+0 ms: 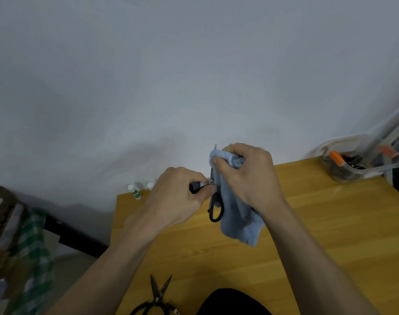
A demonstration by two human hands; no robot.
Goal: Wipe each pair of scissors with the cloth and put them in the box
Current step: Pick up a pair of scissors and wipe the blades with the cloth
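The left hand (180,196) grips one black handle of a pair of scissors (214,201) and holds them upright above the tabletop (307,235), a little in from its far left corner. The right hand (250,176) pinches a blue cloth (237,214) around the upper part of the blades, so both hands are closed on something and neither is free. The tip of the blades shows just above the cloth, and the second handle loop hangs free below the left hand. The main risk, I think, is the blade edge: if the right hand slides along the blade with too much pressure, or if the cloth is thin at that place, the edge can cut through to the fingers. Because only one handle is held, the blades can also swing open or shut during the wipe and nip the cloth or a finger. The hanging part of the cloth may catch on the free loop. A second pair of scissors (155,298) lies open at the near edge of the tabletop, close to the person's forearms, and an arm could push it off the edge. The box (362,160) stands at the far right corner, well apart from the hands, so the carry there is long and the scissors could slip.
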